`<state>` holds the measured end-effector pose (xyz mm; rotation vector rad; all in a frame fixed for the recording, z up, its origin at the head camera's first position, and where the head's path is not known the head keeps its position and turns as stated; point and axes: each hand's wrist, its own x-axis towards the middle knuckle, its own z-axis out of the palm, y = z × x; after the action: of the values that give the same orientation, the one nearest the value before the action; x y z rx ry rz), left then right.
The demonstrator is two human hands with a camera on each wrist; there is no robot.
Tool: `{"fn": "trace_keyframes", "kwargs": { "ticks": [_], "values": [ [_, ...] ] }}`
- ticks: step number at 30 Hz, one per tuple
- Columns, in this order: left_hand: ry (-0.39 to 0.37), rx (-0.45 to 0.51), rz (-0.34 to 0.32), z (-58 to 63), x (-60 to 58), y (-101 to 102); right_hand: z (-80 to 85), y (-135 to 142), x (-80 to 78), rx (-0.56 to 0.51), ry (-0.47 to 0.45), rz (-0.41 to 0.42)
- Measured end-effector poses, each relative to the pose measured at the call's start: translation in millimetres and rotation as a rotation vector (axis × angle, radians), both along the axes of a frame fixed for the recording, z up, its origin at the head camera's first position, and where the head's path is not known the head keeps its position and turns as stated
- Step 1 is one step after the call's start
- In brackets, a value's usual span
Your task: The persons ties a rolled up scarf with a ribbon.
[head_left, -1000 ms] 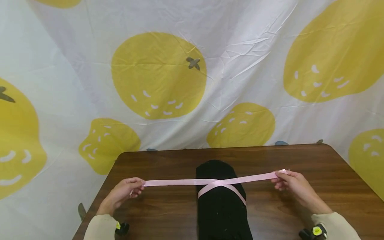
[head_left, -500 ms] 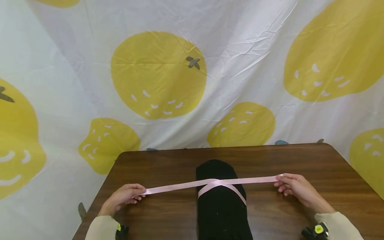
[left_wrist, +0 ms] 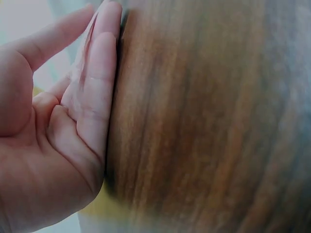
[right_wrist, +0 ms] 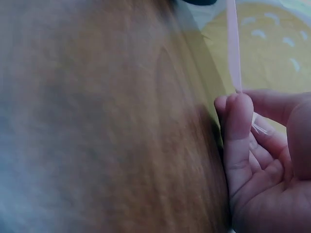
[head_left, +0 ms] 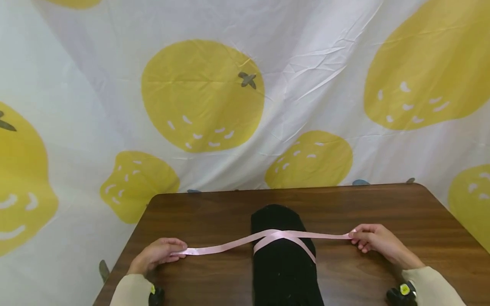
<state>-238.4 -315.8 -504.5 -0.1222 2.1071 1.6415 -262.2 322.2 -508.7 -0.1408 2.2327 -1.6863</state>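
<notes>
A pink satin ribbon (head_left: pixel 218 249) runs around a long black cloth-covered form (head_left: pixel 283 276) with a rounded far end. Its two ends cross on top of the form and stretch out to either side. My left hand (head_left: pixel 158 254) pinches the left end low over the table; that stretch sags in a slight curve. On the other side, my right hand (head_left: pixel 377 242) pinches the right end between thumb and fingers. In the right wrist view the ribbon (right_wrist: pixel 233 48) leads up from the fingertips, and frayed threads (right_wrist: pixel 260 127) poke out below the pinch.
The brown wood-grain table (head_left: pixel 214 212) has rounded far corners. Behind it hangs a white cloth (head_left: pixel 95 106) printed with yellow fruit. Small black devices with yellow labels, such as the one at the right wrist (head_left: pixel 402 293), sit by both cuffs.
Both hands have sunk toward the table, the left one more. The ribbon, straight and taut earlier, now hangs looser on both sides of the crossing. The black form stays in place.
</notes>
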Motion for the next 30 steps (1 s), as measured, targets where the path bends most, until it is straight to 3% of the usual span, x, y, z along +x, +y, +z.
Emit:
{"fn": "trace_keyframes", "kwargs": {
  "ticks": [6, 20, 30],
  "values": [
    [-0.016, 0.036, 0.010, -1.0, -1.6, -3.4, -0.3, 1.2, -0.5, 0.002, -0.009, 0.036],
    [-0.036, 0.011, 0.059, 3.3, -2.1, -1.1, 0.3, 5.8, -2.3, 0.002, 0.006, 0.086],
    [-0.050, 0.036, 0.080, 5.4, -1.6, 1.3, 1.1, 6.4, -4.5, -0.016, -0.020, 0.055]
  ]
}}
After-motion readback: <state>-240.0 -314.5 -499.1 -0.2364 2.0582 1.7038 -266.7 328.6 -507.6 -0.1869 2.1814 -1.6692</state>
